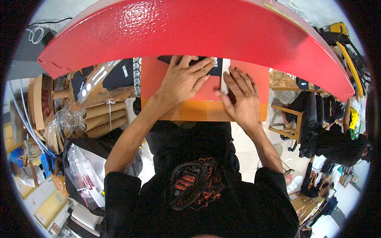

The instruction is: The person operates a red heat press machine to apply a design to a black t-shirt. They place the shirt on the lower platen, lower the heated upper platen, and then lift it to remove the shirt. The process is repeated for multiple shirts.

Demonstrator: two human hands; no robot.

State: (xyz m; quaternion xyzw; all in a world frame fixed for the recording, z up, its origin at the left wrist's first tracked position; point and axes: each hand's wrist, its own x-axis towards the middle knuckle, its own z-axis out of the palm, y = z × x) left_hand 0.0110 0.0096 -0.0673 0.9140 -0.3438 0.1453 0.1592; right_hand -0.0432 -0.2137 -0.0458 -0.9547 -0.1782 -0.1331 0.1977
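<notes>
My left hand (185, 77) lies with its fingers stretched out over a black piece of cloth (214, 70) that has a small white label. The cloth rests on an orange-red flat platform (154, 79), and part of it is hidden under the hand and the red cover above. My right hand (241, 92) is also open, palm down on the platform. Its fingers reach along a narrow white strip (225, 75) at the cloth's right edge; whether they press on it I cannot tell.
A big glossy red machine cover (190, 31) arches close above both hands. On the left are cardboard tubes (104, 116) and black labelled cloth (119, 74) on a wooden table. A wooden stool (289, 123) stands on the right, near dark garments (313, 111).
</notes>
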